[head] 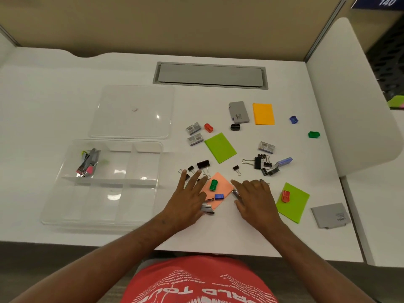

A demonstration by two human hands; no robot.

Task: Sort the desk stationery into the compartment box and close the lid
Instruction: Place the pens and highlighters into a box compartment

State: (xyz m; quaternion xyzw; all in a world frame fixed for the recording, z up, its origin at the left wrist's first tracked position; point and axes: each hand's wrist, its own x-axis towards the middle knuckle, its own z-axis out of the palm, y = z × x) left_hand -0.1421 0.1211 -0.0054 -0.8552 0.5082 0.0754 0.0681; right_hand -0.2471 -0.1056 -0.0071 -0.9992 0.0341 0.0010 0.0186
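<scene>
Hands (220, 197) half-hiding small metal items (207, 208).

The number "140" stands on a blue sign (377, 2); the red shirt (199, 283) shows upside-down "WORLD TOUR"

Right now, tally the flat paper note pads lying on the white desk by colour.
Lime green paper note pads: 2
Orange paper note pad: 1
Salmon pink paper note pad: 1
Total: 4
</scene>
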